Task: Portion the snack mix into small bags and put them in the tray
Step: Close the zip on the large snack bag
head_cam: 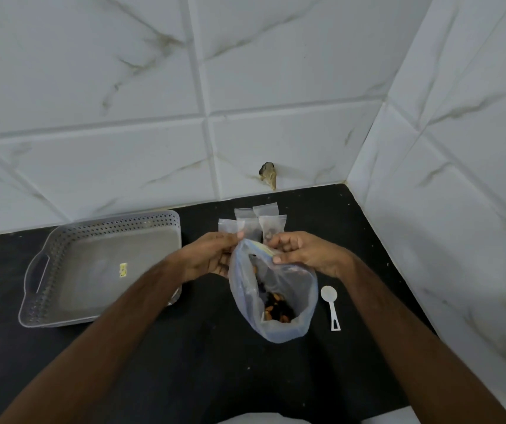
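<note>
Head view looks down into a corner where a black counter (202, 356) meets white marble-patterned wall tiles (245, 71). Both hands are up over the middle of the counter, working at the mouth of a big clear plastic bag (279, 298). The left hand (205, 258) pinches the bag's top edge on its left side, fingers curled round the plastic; the right hand (303, 255) grips the opposite side of the rim, thumb pressed down on the folded edge. Between them the bag hangs open and sags toward the person, and the snack mix (277, 310) sits low in its bottom (brown and dark pieces, too small to name), well below both hands.

Just beyond the fingers, toward the wall, a little cluster of small bags (253, 220) lies flat on the counter, overlapping one another; a couple show dark bits inside, the rest I cannot tell. The hands partly cover their near edges.

To the left of the left forearm sits the tray (104, 237), a pale plastic one with perforated walls and a handle slot, a small yellow sticker (122, 269) on its floor. A white plastic spoon (330, 304) lies on the counter just right of the big bag, handle pointing toward the person.
</note>
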The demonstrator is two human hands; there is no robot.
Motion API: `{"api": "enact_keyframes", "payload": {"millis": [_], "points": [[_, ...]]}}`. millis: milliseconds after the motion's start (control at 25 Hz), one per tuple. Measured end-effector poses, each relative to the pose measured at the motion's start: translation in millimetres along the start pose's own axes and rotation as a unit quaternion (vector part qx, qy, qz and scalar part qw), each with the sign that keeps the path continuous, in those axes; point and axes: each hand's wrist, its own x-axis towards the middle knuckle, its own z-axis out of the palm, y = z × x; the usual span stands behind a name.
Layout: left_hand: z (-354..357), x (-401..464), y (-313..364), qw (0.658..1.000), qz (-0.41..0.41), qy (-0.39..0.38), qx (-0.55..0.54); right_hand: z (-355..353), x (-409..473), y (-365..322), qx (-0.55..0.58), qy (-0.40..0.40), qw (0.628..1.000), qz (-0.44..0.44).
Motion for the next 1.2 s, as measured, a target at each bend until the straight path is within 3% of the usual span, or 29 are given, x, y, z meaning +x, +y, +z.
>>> {"api": "enact_keyframes", "payload": {"millis": [120,240,360,480,640,840,880,920,960,1040,1080,1200], "points": [[-8.3,-10.5,6.6,0.99,-0.033,-0.115,0.072,-10.1,-7.7,-13.3,-0.102,-0.068,0.993,0.001],[6.2,-17.3,16.7,0.947,-0.057,-0.147,0.278,-2.9,-9.9,-30.0,-0.28,-0.105,0.954,-0.008],[27.2,-15.4,19.5,0.883,0.039,-0.024,0.467,12.1,-7.0,-32.8,-0.439,-0.057,0.896,-0.027],[38.9,-18.4,14.1,0.834,0.139,0.163,0.508,25.5,-2.3,-19.0,-0.423,0.119,0.897,-0.034],[61.9,-25.9,-6.2,0.717,0.218,0.226,0.622,42.9,-3.5,-1.5,-0.42,0.302,0.846,-0.128],[55.5,-35.6,2.1,0.654,0.275,0.296,0.64,43.9,-13.4,-0.5,-0.354,0.347,0.842,-0.21],[55.4,-36.0,4.2,0.659,0.29,0.311,0.621,42.6,-13.7,-2.7,-0.313,0.33,0.868,-0.201],[55.5,-36.0,6.0,0.69,0.294,0.317,0.581,42.0,-15.2,-7.9,-0.245,0.3,0.903,-0.184],[55.0,-35.8,9.7,0.759,0.273,0.301,0.51,41.2,-17.1,-13.7,-0.169,0.259,0.938,-0.155],[50.1,-35.4,21.2,0.935,0.168,0.159,0.269,36.5,-22.5,-22.2,-0.066,0.185,0.974,-0.112],[46.4,-37.8,25.2,0.976,0.117,0.091,0.163,33.4,-24.8,-23.9,-0.031,0.156,0.982,-0.101],[36.4,-42.3,24.2,0.994,0.093,0.024,0.051,27.7,-29.3,-25.1,0.067,0.091,0.991,-0.066]]}}
